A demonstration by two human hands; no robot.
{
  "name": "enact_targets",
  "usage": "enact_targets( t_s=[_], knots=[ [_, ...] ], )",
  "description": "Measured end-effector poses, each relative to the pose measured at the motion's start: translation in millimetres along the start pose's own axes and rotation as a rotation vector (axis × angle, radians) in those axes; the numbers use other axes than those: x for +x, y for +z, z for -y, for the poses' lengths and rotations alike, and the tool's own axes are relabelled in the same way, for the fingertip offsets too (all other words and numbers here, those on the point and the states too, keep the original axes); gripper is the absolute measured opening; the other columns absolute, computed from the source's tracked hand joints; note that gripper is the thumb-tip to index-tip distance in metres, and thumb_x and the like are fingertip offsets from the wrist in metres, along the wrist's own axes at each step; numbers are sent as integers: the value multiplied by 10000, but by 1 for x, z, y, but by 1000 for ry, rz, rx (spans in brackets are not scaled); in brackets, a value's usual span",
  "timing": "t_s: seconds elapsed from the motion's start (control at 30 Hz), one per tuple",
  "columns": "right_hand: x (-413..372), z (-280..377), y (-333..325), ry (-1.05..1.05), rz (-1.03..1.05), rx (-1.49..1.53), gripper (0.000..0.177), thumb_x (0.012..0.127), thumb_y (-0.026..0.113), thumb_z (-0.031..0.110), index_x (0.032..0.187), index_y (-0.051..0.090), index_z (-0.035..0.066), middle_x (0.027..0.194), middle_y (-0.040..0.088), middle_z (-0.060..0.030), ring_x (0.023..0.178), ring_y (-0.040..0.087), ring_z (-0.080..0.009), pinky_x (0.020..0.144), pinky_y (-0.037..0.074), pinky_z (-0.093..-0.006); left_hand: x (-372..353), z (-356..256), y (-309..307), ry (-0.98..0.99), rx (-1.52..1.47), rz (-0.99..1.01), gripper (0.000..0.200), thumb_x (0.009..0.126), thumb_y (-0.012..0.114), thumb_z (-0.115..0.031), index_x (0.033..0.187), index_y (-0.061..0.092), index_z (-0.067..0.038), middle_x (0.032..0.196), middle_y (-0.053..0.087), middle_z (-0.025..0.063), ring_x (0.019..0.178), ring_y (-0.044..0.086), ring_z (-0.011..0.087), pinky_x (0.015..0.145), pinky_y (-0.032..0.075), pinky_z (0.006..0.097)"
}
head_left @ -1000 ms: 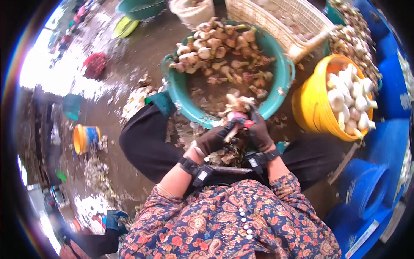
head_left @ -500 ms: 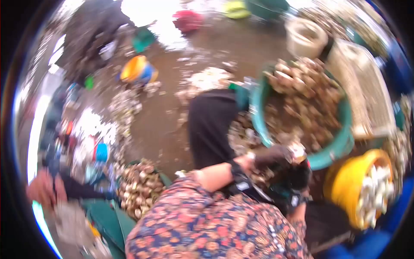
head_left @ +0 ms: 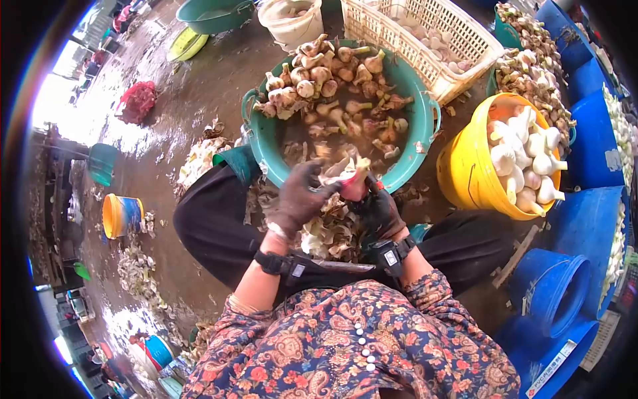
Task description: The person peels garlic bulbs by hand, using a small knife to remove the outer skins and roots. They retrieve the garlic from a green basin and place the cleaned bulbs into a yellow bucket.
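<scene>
A garlic bulb [head_left: 354,188] with reddish-pink skin and a cut stem end is between my two hands, over the near rim of a green tub [head_left: 264,161]. My left hand [head_left: 300,201], in a dark worn glove, touches the bulb's left side with thumb and fingers, and loose papery skin hangs there. My right hand [head_left: 380,211], in a black glove, grips the bulb from the right. A small red piece shows by its fingertips; I cannot make out what it is. Unpeeled garlic bulbs [head_left: 312,76] are heaped in the tub, some lower in brownish water.
To the right, a yellow bucket [head_left: 458,169] holds peeled white garlic. Beyond the tub stand a cream plastic crate [head_left: 458,80] and a white bucket [head_left: 292,28]. Blue containers [head_left: 541,286] line the right side. Garlic skins [head_left: 332,233] lie between my legs, others on the wet floor.
The view has swung right, bringing the tub to the middle. My hands, blurred and close together before, now show apart on either side of the bulb.
</scene>
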State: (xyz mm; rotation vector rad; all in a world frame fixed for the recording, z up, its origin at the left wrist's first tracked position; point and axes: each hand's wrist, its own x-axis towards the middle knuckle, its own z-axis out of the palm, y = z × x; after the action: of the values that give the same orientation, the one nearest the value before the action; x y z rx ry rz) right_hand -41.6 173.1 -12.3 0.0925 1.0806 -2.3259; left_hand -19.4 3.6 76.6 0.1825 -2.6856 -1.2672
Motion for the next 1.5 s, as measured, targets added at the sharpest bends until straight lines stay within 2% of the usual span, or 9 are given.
enact_targets(
  t_s=[0.33, 0.4, 0.6, 0.7, 0.8, 1.07, 1.2, 1.4, 1.5],
  knots=[
    [2, -14, -15, -43, 9, -328, 272, 959, 430, 220, 1136, 525, 36, 1009, 615, -80, 947, 592, -195, 836, 494, -333, -12, 6, 41, 48, -120, -65, 123, 751, 714, -89, 785, 612, -31, 705, 589, 44, 619, 555, 163, 602, 444, 270],
    [1, -5, -6, 305, 147, 753, 330, 959, 420, 245, 1205, 503, 41, 1165, 571, -117, 1060, 552, -247, 896, 460, -384, -12, 2, 32, -348, -758, 11, 84, 821, 659, -88, 804, 606, -24, 755, 620, 20, 626, 556, 108, 577, 453, 251],
    [-9, 13, -2, 327, 309, 933, 379, 926, 476, 252, 1249, 478, 54, 1228, 542, -91, 1125, 522, -255, 939, 434, -404, -16, 63, 23, -767, -734, -252, 159, 875, 608, -163, 928, 618, -13, 789, 633, 33, 628, 586, 104, 538, 489, 220],
    [-6, 10, -9, -145, 104, -391, 302, 909, 520, 161, 1192, 502, 56, 1178, 570, -88, 1038, 578, -217, 862, 481, -333, -16, 94, 2, -628, -152, 124, 387, 797, 701, -192, 1082, 575, 38, 929, 647, 87, 818, 630, 207, 773, 509, 309],
    [-9, 25, 10, 206, 138, 458, 308, 935, 489, 248, 1175, 509, 57, 1096, 601, -85, 971, 600, -184, 806, 499, -307, -1, 43, 5, 229, 60, -149, 656, 735, 756, -213, 1264, 447, 24, 1031, 633, 163, 929, 620, 236, 828, 481, 304],
    [13, -22, -36, 63, -194, -737, 505, 911, 440, 523, 999, 535, 35, 783, 639, -81, 726, 632, -214, 614, 489, -335, -6, 4, 18, -95, -205, 458, 654, 699, 795, -222, 1247, 492, -33, 1090, 627, 122, 991, 594, 185, 849, 468, 324],
    [7, 0, -19, 16, 201, -394, 331, 862, 622, 351, 907, 582, 25, 746, 589, -12, 649, 553, -127, 578, 452, -290, -15, 8, 16, -230, -346, 567, 434, 733, 757, -208, 1100, 597, -41, 1012, 651, 146, 937, 624, 232, 799, 478, 331],
    [9, -4, -5, 3, -385, -500, 244, 916, 445, 223, 872, 595, 35, 826, 638, -85, 719, 610, -179, 656, 503, -280, -23, -7, 29, 17, 278, 786, 207, 801, 611, -234, 948, 623, -88, 848, 641, 169, 810, 607, 370, 681, 478, 415],
    [33, -28, -80, 73, 255, 632, 287, 912, 362, 186, 955, 582, 6, 906, 641, -96, 857, 629, -231, 820, 512, -354, -34, -28, 31, 242, 172, 967, 280, 795, 618, -259, 1026, 601, -103, 853, 636, 180, 812, 613, 353, 702, 479, 406]
  ],
)
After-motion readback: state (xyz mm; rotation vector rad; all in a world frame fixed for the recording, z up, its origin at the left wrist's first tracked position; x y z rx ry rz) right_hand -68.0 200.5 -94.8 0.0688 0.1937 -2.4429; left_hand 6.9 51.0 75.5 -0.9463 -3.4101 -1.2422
